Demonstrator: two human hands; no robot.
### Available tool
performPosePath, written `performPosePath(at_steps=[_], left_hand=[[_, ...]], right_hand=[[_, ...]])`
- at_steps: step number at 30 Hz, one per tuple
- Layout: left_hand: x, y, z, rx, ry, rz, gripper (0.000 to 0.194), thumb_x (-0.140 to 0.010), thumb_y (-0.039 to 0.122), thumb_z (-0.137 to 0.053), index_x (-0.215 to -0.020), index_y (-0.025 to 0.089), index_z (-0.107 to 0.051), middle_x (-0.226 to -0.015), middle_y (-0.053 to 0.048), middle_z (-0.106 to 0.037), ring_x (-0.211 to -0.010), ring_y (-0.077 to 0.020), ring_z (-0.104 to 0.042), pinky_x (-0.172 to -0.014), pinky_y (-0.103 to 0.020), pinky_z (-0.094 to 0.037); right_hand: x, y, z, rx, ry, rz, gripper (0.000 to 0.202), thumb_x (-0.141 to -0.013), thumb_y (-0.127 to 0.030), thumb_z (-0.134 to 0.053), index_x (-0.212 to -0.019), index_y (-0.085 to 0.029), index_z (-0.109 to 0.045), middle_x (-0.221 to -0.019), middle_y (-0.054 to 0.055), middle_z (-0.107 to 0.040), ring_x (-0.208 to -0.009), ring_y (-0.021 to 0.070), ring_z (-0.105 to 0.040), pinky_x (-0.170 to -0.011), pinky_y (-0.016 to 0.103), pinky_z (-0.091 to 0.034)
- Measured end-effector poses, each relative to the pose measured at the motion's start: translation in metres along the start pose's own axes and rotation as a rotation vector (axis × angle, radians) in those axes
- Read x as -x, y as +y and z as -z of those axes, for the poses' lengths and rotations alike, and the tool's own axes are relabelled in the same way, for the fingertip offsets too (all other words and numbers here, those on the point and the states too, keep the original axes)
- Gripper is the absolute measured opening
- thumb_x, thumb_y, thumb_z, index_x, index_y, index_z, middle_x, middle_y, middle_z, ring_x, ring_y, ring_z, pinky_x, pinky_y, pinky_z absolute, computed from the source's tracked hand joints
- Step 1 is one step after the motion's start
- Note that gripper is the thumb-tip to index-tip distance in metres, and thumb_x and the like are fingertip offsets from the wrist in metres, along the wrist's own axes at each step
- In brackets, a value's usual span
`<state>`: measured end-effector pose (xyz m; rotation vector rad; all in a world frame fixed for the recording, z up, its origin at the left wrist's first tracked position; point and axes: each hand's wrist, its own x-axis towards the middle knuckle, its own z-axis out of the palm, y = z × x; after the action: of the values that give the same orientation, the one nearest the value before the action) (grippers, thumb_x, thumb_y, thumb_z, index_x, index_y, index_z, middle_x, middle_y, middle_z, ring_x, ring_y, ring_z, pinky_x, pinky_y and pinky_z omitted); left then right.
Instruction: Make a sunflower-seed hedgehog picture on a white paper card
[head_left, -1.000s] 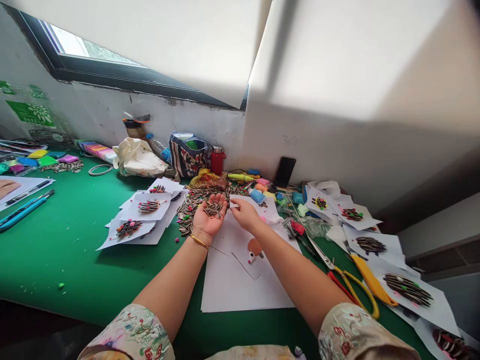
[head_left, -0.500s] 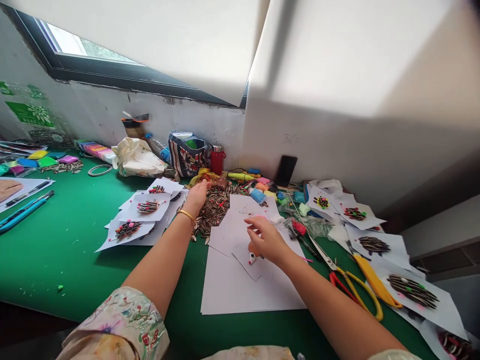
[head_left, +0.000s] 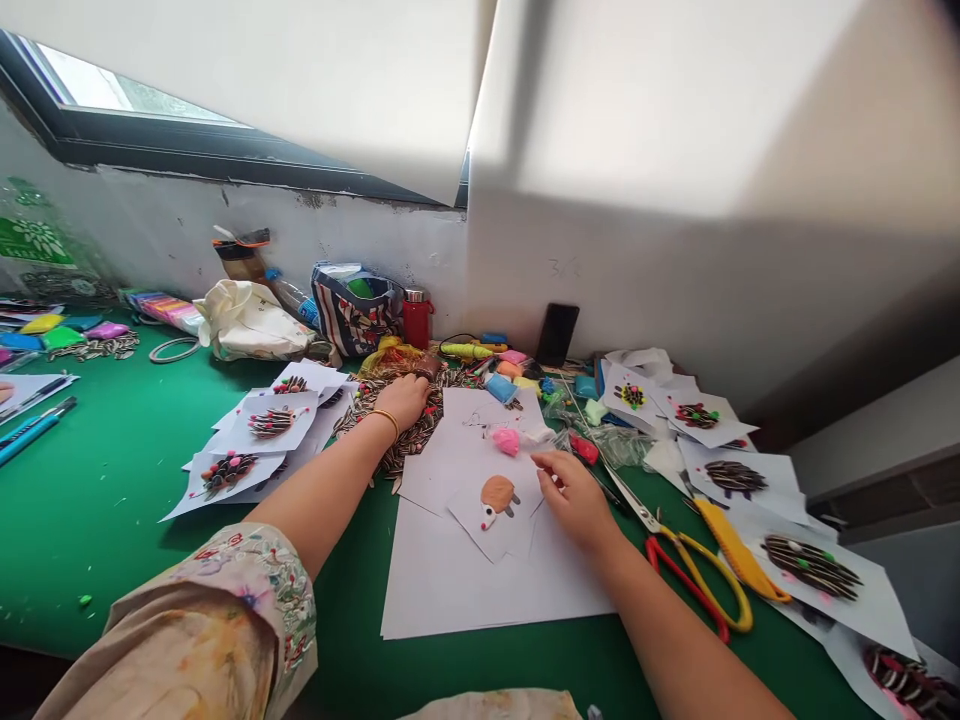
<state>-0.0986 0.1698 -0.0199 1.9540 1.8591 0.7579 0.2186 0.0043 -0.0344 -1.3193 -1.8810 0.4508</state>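
My left hand [head_left: 409, 400] is down on the heap of striped sunflower seeds [head_left: 394, 455], fingers pointing away; their tips are hidden, so their grip cannot be made out. To the right, my right hand [head_left: 576, 500] hovers over the edge of the white paper [head_left: 435, 590], its fingers loosely bent and apart, with nothing seen in them. Left of it, on a small paper, lies a clay hedgehog [head_left: 497, 498] with a brown body, white snout, red nose and grey feet. Behind it sits a lump of pink clay [head_left: 506, 440].
Finished seed hedgehogs on paper lie at left [head_left: 270, 424] and right [head_left: 810, 565]. Scissors [head_left: 697, 560] and a yellow-handled cutter [head_left: 739, 550] rest at right. A phone [head_left: 557, 335] leans on the wall. A red bottle [head_left: 416, 318] and striped bag [head_left: 356, 315] stand behind.
My left hand has lowered onto the seeds. My right hand has moved right, off the clay hedgehog, uncovering it and the pink clay. The view has shifted slightly right.
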Motion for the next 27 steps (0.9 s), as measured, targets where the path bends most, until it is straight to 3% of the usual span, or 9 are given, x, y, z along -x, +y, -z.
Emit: performPosePath(at_steps=[5, 8, 11, 13, 20, 27], left_hand=[[-0.011, 0.005, 0.02, 0.281, 0.109, 0.12, 0.021, -0.084, 0.034, -0.061, -0.07, 0.02, -0.058, -0.096, -0.013, -0.065, -0.107, -0.029, -0.058, -0.086, -0.033, -0.043], [-0.016, 0.01, 0.034, 0.57, 0.164, 0.252, 0.023, -0.086, 0.032, -0.058, -0.066, 0.02, -0.054, -0.071, -0.006, -0.061, -0.079, -0.0217, -0.061, -0.065, -0.027, -0.044], [-0.015, 0.013, 0.046, 0.915, 0.167, 0.407, 0.021, -0.089, 0.03, -0.049, -0.071, 0.02, -0.051, -0.055, 0.002, -0.047, -0.05, -0.0128, -0.049, -0.045, -0.02, -0.034], [-0.01, 0.014, 0.053, 1.146, 0.14, 0.502, 0.019, -0.089, 0.025, -0.045, -0.072, 0.019, -0.049, -0.053, 0.004, -0.041, -0.042, -0.0092, -0.041, -0.038, -0.017, -0.028], [0.017, 0.019, 0.059, 1.782, 0.042, 0.672, 0.016, -0.09, 0.017, -0.038, -0.08, 0.016, -0.05, -0.063, 0.0, -0.051, -0.046, -0.0077, -0.055, -0.033, -0.011, -0.029], [0.04, 0.031, 0.05, 2.09, -0.058, 0.677, 0.018, -0.094, 0.018, -0.042, -0.079, 0.016, -0.052, -0.058, 0.003, -0.047, -0.042, -0.0076, -0.052, -0.03, -0.013, -0.028]], right_hand=[[0.003, 0.003, 0.004, 0.109, -0.005, 0.084, 0.027, -0.093, -0.022, -0.046, -0.11, -0.019, -0.068, -0.105, 0.009, -0.068, -0.098, 0.0217, -0.064, -0.085, 0.035, -0.053], [0.006, 0.003, 0.004, 0.218, -0.045, 0.138, 0.027, -0.093, -0.019, -0.047, -0.106, -0.019, -0.07, -0.103, 0.009, -0.07, -0.096, 0.0221, -0.065, -0.086, 0.035, -0.052], [0.008, 0.003, 0.002, 0.317, -0.119, 0.175, 0.025, -0.092, -0.018, -0.051, -0.101, -0.02, -0.073, -0.105, 0.007, -0.073, -0.099, 0.023, -0.064, -0.09, 0.036, -0.05], [0.009, 0.003, 0.0, 0.372, -0.159, 0.181, 0.023, -0.091, -0.018, -0.053, -0.099, -0.021, -0.075, -0.107, 0.006, -0.073, -0.101, 0.0232, -0.064, -0.093, 0.037, -0.049], [0.01, 0.002, -0.001, 0.478, -0.203, 0.178, 0.023, -0.091, -0.02, -0.055, -0.099, -0.024, -0.076, -0.112, 0.005, -0.073, -0.103, 0.023, -0.065, -0.091, 0.037, -0.048], [0.01, 0.001, 0.0, 0.459, -0.199, 0.166, 0.022, -0.09, -0.02, -0.056, -0.099, -0.024, -0.076, -0.114, 0.005, -0.073, -0.106, 0.0214, -0.064, -0.09, 0.036, -0.048]])
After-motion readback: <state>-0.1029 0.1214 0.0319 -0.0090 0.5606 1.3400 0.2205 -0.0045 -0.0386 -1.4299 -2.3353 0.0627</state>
